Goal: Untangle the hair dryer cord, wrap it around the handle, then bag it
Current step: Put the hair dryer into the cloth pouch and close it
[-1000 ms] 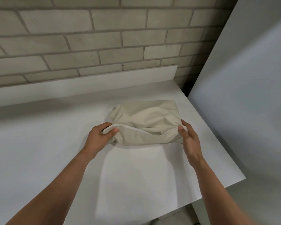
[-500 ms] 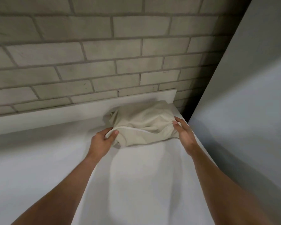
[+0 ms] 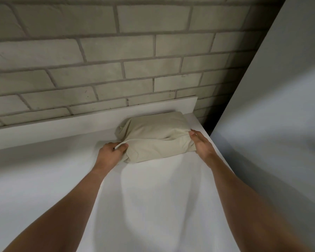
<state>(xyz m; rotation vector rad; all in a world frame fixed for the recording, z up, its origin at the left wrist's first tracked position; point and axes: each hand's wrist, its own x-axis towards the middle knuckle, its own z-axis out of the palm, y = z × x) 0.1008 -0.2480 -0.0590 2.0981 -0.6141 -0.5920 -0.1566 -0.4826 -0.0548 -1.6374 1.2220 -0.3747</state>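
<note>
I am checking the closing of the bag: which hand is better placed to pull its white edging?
Likely left. The left hand pinches the white edging at one end of the bag; the right hand rests open against the other end.

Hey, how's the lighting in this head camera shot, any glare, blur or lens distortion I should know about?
Head view: dim, soft light, no glare; faint arm shadows cross the white table below the cloth bag. Head view: wide-angle bending curves the courses of the brick wall. Head view: slightly soft, yet the left hand and right hand read clearly.
</note>
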